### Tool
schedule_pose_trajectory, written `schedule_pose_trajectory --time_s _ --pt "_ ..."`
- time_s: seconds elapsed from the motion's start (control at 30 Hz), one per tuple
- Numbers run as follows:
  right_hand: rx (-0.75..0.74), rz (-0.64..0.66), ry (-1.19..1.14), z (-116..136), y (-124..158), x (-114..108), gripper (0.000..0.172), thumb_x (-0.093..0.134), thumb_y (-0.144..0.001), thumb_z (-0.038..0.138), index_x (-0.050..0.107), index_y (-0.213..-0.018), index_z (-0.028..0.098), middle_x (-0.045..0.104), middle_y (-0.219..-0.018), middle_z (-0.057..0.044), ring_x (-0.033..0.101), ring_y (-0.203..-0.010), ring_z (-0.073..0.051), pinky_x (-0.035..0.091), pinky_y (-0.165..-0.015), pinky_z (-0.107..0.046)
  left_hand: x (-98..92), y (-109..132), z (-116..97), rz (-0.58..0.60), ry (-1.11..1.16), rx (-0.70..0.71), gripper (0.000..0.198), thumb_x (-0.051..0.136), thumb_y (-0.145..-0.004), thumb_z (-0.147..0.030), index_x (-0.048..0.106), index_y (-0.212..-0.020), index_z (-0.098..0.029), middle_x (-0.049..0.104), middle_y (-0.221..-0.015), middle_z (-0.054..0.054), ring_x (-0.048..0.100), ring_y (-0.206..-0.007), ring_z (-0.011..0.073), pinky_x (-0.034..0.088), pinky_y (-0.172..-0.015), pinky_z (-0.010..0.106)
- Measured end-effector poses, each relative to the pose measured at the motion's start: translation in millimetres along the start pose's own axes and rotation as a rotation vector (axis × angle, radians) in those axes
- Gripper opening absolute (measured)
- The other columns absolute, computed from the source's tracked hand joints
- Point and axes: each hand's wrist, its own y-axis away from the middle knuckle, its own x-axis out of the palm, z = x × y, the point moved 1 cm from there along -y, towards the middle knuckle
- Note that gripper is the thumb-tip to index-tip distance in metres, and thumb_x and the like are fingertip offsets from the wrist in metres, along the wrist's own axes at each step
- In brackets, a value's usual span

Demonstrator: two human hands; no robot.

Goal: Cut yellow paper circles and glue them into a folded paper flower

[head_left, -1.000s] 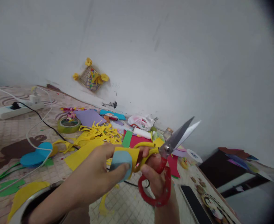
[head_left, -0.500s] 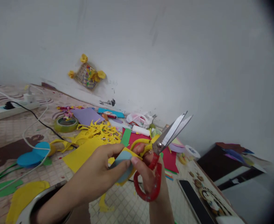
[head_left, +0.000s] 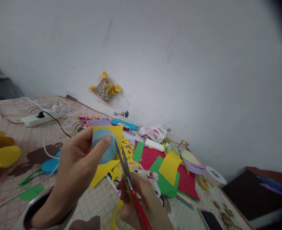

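— Well, what do we have in the left hand (head_left: pixel 77 166)?

— A yellow sheet (head_left: pixel 114 134), foam or card, we can't tell which, with a pale blue disc (head_left: pixel 102 147) lying against it. The sheet narrows to a point at its lower end. The thumb presses on the disc while the fingers pass behind the sheet, so this hand is firmly grasping both, held up above the scattered offcuts.

— And the right hand (head_left: pixel 141 204)?

— It's clenched around red-handled scissors (head_left: pixel 138 204), their blades (head_left: pixel 123 164) nearly together, with the tips reaching up just beside the disc.

— Are the blades biting into the sheet?

— We can't tell from here. The fingers also hide the handle loops.

— What else is hard to make out?

— A white-and-red tool (head_left: pixel 147 175), perhaps a glue gun, lies partly hidden behind the right hand, near yellow shreds (head_left: pixel 126 156) and a green sheet (head_left: pixel 165 180). At the bottom edge, we get only part of a curved white rim (head_left: pixel 28 217) and a dark phone (head_left: pixel 210 220).
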Motion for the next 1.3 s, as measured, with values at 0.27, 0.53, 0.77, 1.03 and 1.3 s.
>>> schedule_pose_trajectory --time_s 0.27,0.53,0.77,1.03,1.3 --pt "0.060 0.008 -0.025 -18.0 -0.9 -0.3 0.060 0.071 -0.064 0.068 0.064 -0.103 0.023 0.061 -0.080 -0.006 0.058 -0.063 -0.019 0.047 -0.051 -0.027 -1.5 -0.6 1.2 -0.031 0.059 0.001 0.012 0.069 -0.077 -0.028 0.065 -0.085 -0.020 0.065 -0.068 -0.005 0.057 -0.059 0.0098 0.049 -0.054 0.020" --pt "0.012 0.015 -0.021 23.1 0.2 -5.8 0.067 0.054 -0.067 0.082 0.062 -0.093 0.021 0.057 -0.074 -0.003 0.054 -0.066 -0.017 0.045 -0.057 -0.026 6.6 13.3 8.8 0.135 -0.081 -0.026 0.017 0.066 -0.077 -0.033 0.057 -0.073 -0.020 0.053 -0.063 -0.005 0.051 -0.056 0.0104 0.043 -0.050 0.020" --pt "0.015 -0.080 0.071 27.6 9.3 -9.9 0.061 0.054 -0.075 0.074 0.061 -0.106 0.022 0.060 -0.086 -0.006 0.056 -0.073 -0.019 0.046 -0.067 -0.031 12.3 15.6 10.2 0.244 -0.293 0.049 0.021 0.055 -0.081 -0.037 0.052 -0.068 -0.021 0.055 -0.064 -0.002 0.052 -0.059 0.0136 0.044 -0.052 0.023" --pt "0.012 -0.081 -0.021 31.5 8.2 -6.4 0.070 0.061 -0.069 0.074 0.057 -0.115 0.022 0.059 -0.094 -0.007 0.055 -0.080 -0.020 0.046 -0.069 -0.029 11.7 21.8 11.2 0.211 -0.305 0.062 0.024 0.054 -0.082 -0.035 0.047 -0.062 -0.024 0.052 -0.060 -0.002 0.056 -0.060 0.0160 0.048 -0.054 0.025" --pt "0.004 -0.112 0.013 40.9 11.0 -4.8 0.068 0.063 -0.069 0.073 0.059 -0.117 0.025 0.059 -0.094 -0.005 0.053 -0.082 -0.019 0.046 -0.074 -0.028 18.2 22.0 8.3 0.280 -0.238 0.027 0.023 0.055 -0.081 -0.032 0.050 -0.061 -0.024 0.057 -0.052 -0.004 0.057 -0.050 0.0139 0.048 -0.047 0.022"
